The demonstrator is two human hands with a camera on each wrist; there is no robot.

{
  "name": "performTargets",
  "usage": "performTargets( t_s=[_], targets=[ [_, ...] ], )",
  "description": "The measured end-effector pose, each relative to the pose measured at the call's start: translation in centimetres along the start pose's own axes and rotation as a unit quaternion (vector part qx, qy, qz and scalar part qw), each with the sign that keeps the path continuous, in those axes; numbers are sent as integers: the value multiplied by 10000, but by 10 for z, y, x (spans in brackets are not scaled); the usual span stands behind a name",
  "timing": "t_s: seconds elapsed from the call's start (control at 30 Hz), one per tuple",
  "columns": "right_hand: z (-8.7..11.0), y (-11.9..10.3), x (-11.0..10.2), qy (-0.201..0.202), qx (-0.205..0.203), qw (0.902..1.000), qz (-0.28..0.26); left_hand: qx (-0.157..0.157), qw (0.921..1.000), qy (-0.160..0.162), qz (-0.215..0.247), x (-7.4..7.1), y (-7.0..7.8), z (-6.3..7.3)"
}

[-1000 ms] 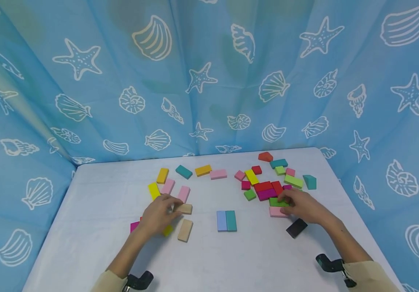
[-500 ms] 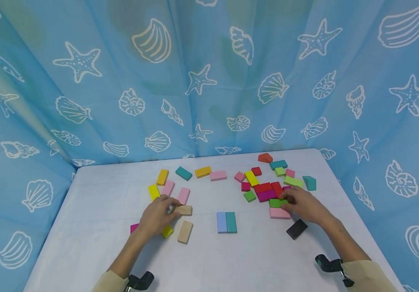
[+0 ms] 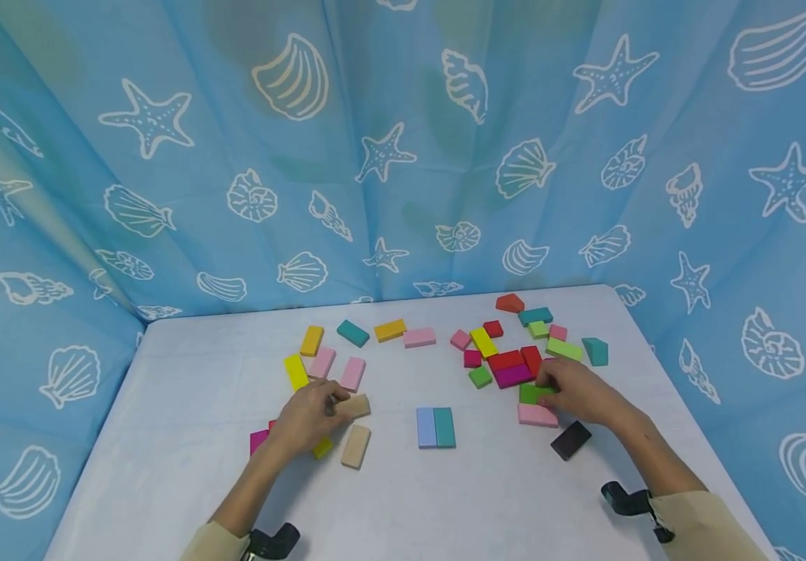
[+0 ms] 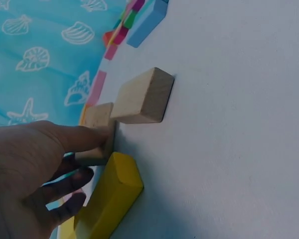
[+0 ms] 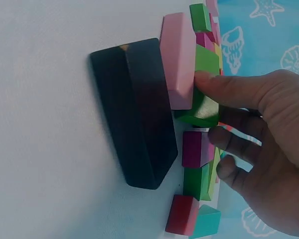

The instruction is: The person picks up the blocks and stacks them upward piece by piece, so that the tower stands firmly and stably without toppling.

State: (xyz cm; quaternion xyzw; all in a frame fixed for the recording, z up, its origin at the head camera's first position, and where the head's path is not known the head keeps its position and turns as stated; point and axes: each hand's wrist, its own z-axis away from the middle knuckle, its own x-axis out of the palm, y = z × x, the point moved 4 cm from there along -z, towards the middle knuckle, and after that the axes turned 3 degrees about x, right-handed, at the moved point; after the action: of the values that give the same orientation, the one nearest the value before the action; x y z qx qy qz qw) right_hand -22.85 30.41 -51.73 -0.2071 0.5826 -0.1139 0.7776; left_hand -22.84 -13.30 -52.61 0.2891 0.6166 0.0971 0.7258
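Note:
In the head view my left hand point(image 3: 305, 417) pinches a plain wooden block point(image 3: 354, 406) between thumb and fingers. The left wrist view has the thumb across this wooden block point(image 4: 98, 115). A second wooden block point(image 3: 356, 446) lies just in front, and a yellow block point(image 4: 109, 196) sits under the left hand. On the right, my right hand point(image 3: 578, 389) holds a green block point(image 3: 532, 393), thumb on its near side; some fingers are hidden. Touching this green block point(image 5: 202, 110) is a pink block point(image 5: 178, 64). A black block point(image 5: 134, 114) lies nearer the wrist.
A light blue block point(image 3: 426, 427) and a teal block point(image 3: 444, 427) lie side by side mid-table. Several coloured blocks, including a red block point(image 3: 506, 360) and a magenta block point(image 3: 513, 376), cluster at right. Others lie at back left. A blue curtain point(image 3: 389, 156) hangs behind the white table point(image 3: 403, 506).
The wooden block in my left hand has turned slightly, its right end tilting toward the back. The green block at my right hand has shifted very slightly. The other blocks look unmoved.

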Motion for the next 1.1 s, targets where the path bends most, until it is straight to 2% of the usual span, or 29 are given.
performTargets(
  t_s=[0.1,0.23,0.37,0.43,0.53,0.67,0.73,0.83,1.0,1.1],
  targets=[
    [1,-3,0,-5,-12,10000,35,-48,9999,-6,164,1,1,-1],
    [8,-13,-1,182,-237,9995,-94,88,9988,141,471,0,4,1],
    [14,-31,-2,298,-642,9945,-774,448,9920,91,1174,0,14,4],
    [14,-41,1,152,-771,9891,-1241,644,9856,-111,1558,3,23,6],
    [11,-54,11,-322,-808,9776,-1916,722,9761,-415,2007,13,36,6],
    [6,-69,32,-987,-821,9629,-2374,676,9693,-496,2312,30,48,3],
    [3,-74,41,-1205,-818,9599,-2394,695,9705,-419,2271,38,52,1],
    [0,-79,53,-1308,-734,9623,-2269,741,9764,-326,2000,46,56,-1],
    [-5,-83,63,-956,-468,9770,-1848,671,9893,-155,1290,51,60,-2],
    [-6,-85,65,-728,-373,9827,-1661,542,9932,-62,1029,50,59,-3]
  ],
)
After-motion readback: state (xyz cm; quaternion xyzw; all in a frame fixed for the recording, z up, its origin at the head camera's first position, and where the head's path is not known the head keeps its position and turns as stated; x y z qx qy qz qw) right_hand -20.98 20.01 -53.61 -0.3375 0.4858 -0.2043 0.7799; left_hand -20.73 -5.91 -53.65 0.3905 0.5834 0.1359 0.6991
